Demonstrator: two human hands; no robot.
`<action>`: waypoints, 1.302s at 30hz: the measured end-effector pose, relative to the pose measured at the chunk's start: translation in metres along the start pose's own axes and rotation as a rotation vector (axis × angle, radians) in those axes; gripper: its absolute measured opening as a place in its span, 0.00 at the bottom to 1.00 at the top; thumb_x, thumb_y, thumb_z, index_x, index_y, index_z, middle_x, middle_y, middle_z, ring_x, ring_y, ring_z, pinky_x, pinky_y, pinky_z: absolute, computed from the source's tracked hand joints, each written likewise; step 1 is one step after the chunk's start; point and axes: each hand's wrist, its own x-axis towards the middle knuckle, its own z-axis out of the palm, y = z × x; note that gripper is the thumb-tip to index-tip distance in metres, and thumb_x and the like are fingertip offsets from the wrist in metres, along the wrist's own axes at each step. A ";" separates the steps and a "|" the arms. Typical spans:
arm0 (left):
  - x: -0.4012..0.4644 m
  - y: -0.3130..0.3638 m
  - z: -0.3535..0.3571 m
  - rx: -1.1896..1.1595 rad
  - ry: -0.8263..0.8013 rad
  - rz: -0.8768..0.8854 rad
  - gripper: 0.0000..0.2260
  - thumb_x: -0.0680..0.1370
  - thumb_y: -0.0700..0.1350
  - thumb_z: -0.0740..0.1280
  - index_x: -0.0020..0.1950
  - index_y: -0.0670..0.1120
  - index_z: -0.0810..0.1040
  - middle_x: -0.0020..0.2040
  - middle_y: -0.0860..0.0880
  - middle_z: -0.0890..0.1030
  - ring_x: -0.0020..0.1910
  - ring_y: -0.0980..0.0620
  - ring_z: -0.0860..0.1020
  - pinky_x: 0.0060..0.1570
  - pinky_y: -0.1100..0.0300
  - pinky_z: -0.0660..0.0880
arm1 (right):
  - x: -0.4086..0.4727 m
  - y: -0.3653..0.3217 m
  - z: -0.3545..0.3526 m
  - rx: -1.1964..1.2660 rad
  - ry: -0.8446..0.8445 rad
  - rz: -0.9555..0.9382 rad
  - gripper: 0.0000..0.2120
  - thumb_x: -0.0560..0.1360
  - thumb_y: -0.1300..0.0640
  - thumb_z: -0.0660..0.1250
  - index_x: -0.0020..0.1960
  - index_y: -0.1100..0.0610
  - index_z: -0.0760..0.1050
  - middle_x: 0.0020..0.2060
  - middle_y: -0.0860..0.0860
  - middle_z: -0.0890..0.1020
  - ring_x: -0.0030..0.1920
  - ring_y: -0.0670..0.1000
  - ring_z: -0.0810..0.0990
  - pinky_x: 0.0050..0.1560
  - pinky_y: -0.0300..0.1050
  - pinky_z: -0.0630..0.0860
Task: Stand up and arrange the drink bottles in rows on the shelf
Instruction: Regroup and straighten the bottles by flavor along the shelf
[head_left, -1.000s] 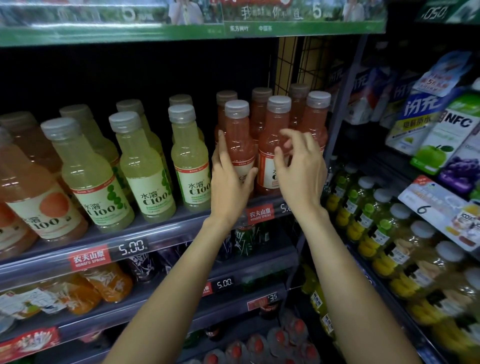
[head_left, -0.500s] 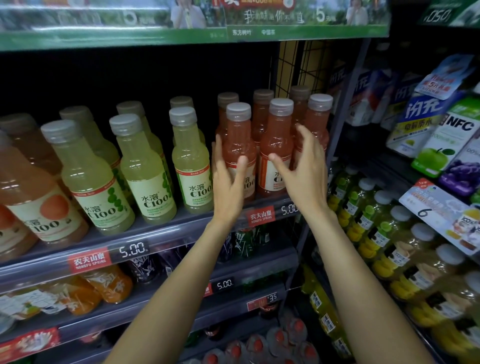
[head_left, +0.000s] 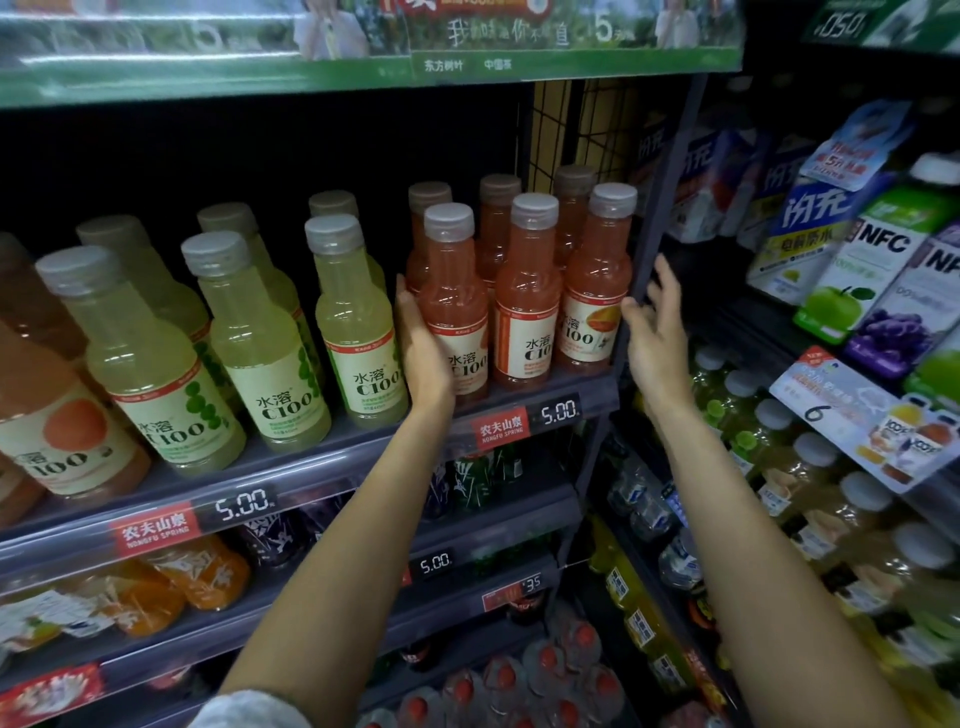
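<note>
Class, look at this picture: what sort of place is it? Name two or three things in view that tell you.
Most likely a shop's drinks aisle. Rows of matching bottles stand on a shelf, price tags reading 5.00 run along the shelf edges, and juice cartons fill the next rack.

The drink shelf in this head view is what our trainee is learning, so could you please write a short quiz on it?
1. True or false: the left hand rests against the leftmost front pink bottle.
2. Which price shows on the tag under the pink bottles? A 3.50 B 5.00 C 6.00
3. How many pink bottles stand in the front row?

Key: 1 true. 2 B. 3 three; the right hand is open beside the rightmost pink bottle, at the shelf's upright post.
</note>
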 end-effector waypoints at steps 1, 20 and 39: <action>0.001 -0.001 0.000 0.019 -0.012 -0.024 0.27 0.78 0.67 0.51 0.75 0.59 0.61 0.73 0.53 0.68 0.70 0.52 0.69 0.72 0.47 0.62 | 0.000 0.001 0.000 0.001 -0.007 -0.003 0.26 0.81 0.54 0.59 0.76 0.45 0.54 0.73 0.54 0.64 0.71 0.48 0.64 0.72 0.48 0.63; -0.010 0.008 0.020 0.147 0.046 -0.027 0.23 0.67 0.70 0.52 0.59 0.67 0.69 0.59 0.54 0.79 0.58 0.51 0.77 0.63 0.45 0.72 | -0.001 0.001 0.002 0.028 -0.017 -0.009 0.27 0.81 0.47 0.56 0.77 0.48 0.51 0.75 0.50 0.59 0.73 0.45 0.60 0.73 0.48 0.60; -0.084 0.056 -0.053 0.327 -0.410 -0.030 0.17 0.82 0.49 0.59 0.71 0.50 0.68 0.66 0.58 0.74 0.64 0.61 0.72 0.62 0.65 0.68 | -0.081 -0.028 0.030 -0.210 0.099 -0.376 0.15 0.77 0.60 0.61 0.63 0.58 0.72 0.60 0.49 0.75 0.62 0.50 0.73 0.63 0.44 0.70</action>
